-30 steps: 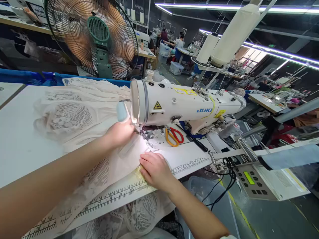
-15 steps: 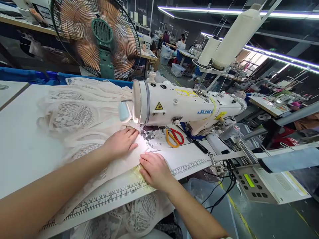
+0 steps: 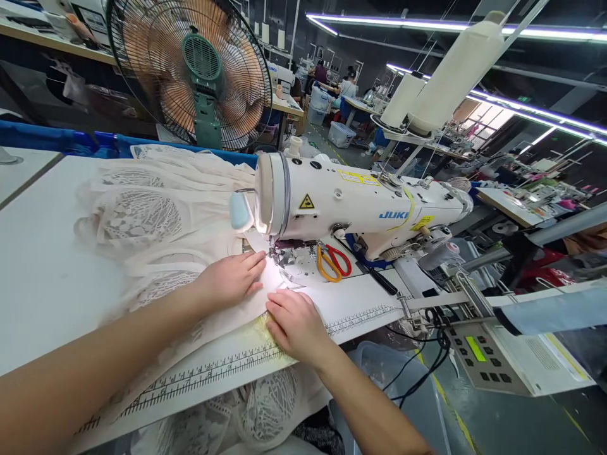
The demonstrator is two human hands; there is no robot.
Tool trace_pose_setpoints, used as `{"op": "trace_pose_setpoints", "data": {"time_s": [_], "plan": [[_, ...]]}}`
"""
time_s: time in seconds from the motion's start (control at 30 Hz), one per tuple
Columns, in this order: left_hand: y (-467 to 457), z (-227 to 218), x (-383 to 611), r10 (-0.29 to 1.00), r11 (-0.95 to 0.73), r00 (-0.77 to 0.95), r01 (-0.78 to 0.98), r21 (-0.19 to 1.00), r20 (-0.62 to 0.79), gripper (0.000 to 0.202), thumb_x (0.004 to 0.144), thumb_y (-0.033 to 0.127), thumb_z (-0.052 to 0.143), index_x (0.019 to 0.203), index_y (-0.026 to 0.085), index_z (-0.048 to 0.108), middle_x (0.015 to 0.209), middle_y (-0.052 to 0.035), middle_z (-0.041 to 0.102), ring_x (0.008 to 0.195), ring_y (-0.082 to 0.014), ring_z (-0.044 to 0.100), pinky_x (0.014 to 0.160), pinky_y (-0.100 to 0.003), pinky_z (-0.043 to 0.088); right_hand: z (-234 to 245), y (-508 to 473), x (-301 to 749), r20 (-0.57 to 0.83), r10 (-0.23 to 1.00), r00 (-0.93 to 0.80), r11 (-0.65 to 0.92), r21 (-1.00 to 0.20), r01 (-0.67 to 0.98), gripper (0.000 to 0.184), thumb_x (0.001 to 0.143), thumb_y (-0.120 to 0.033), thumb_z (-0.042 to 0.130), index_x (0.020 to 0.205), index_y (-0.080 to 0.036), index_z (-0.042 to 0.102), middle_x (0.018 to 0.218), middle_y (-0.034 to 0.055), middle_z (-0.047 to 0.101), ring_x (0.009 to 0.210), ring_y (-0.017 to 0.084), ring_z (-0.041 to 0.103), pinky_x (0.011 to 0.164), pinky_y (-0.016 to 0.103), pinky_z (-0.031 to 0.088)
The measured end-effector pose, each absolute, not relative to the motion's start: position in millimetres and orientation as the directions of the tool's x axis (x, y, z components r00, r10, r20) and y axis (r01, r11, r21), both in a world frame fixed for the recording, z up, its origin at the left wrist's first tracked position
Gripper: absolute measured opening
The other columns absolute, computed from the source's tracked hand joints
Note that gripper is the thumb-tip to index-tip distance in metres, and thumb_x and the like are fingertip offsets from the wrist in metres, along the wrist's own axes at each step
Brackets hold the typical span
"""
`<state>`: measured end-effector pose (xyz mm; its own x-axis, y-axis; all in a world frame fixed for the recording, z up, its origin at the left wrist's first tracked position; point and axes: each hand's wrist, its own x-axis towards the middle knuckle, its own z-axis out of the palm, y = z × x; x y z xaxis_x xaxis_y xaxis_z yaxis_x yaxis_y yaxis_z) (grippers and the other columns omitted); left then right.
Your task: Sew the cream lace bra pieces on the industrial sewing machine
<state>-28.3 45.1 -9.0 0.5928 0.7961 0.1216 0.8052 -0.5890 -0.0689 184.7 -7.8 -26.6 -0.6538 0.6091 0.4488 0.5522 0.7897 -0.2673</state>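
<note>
My left hand lies flat on pale lace fabric, its fingertips close to the presser foot of a white JUKI sewing machine. My right hand rests palm down on the cloth and the table near the front edge, fingers extended and thumb tucked toward the cloth. Between the hands, a smooth cream piece of the fabric leads to the needle area. The lace-patterned cups spread left of the machine. More lace garment hangs below the table edge over my lap.
Scissors with orange and red handles lie on the machine bed, beside a black-handled tool. A printed ruler runs along the table's front. A fan stands behind; thread cones rise at right. A control box sits lower right.
My left hand has drawn back slightly from the needle, toward me. My right hand stays nearly in place. The view has shifted a little.
</note>
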Motion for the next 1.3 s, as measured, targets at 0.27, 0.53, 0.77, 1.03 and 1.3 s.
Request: {"op": "trace_pose_setpoints", "data": {"time_s": [0.27, 0.53, 0.77, 1.03, 1.3], "plan": [[42, -2, -30, 0.817, -0.552, 0.565, 0.825, -0.121, 0.119, 0.038, 0.091, 0.038, 0.044, 0.118, 0.017, 0.061, 0.124, -0.0155, 0.062, 0.107, -0.0296, 0.058, 0.081, -0.040, 0.047, -27, -8, 185, 0.425, 0.624, -0.656, 0.780, -0.286, 0.557, 0.023, 0.089, -0.026, 0.048, 0.107, -0.018, 0.060, 0.119, 0.0073, 0.065, 0.114, 0.023, 0.054, 0.093, 0.038, 0.041], [40, 4, -22, 0.833, -0.529, 0.540, 0.842, -0.109, 0.125, 0.038, 0.089, 0.043, 0.045, 0.106, 0.015, 0.064, 0.117, -0.0171, 0.064, 0.108, -0.0321, 0.057, 0.087, -0.044, 0.044, -26, -9, 186, 0.394, 0.603, -0.694, 0.798, -0.288, 0.530, 0.022, 0.089, -0.027, 0.049, 0.106, -0.018, 0.060, 0.116, 0.0087, 0.065, 0.108, 0.022, 0.055, 0.086, 0.037, 0.042], [45, 1, -28, 0.823, -0.559, 0.560, 0.828, -0.043, 0.094, 0.046, 0.088, 0.049, 0.044, 0.115, 0.017, 0.063, 0.128, -0.0139, 0.061, 0.112, -0.0292, 0.057, 0.090, -0.040, 0.046, -22, -9, 188, 0.380, 0.549, -0.744, 0.835, -0.287, 0.469, 0.023, 0.085, -0.031, 0.051, 0.104, -0.019, 0.059, 0.116, 0.0075, 0.065, 0.104, 0.021, 0.058, 0.080, 0.036, 0.043], [52, 3, -26, 0.843, -0.534, 0.533, 0.846, -0.007, 0.073, 0.047, 0.088, 0.048, 0.043, 0.119, 0.018, 0.062, 0.129, -0.0135, 0.061, 0.115, -0.0299, 0.055, 0.091, -0.040, 0.046, -19, -6, 184, 0.368, 0.590, -0.719, 0.807, -0.310, 0.503, 0.025, 0.085, -0.031, 0.054, 0.105, -0.018, 0.058, 0.120, 0.0075, 0.063, 0.109, 0.021, 0.056, 0.084, 0.036, 0.043], [57, 5, -21, 0.864, -0.501, 0.501, 0.865, -0.017, 0.050, 0.047, 0.088, 0.046, 0.040, 0.117, 0.017, 0.062, 0.128, -0.0143, 0.061, 0.114, -0.0323, 0.056, 0.086, -0.044, 0.048, -22, -6, 183, 0.290, 0.665, -0.688, 0.745, -0.321, 0.584, 0.034, 0.085, -0.037, 0.056, 0.115, -0.020, 0.055, 0.129, 0.0093, 0.059, 0.120, 0.023, 0.049, 0.097, 0.039, 0.038]]}}
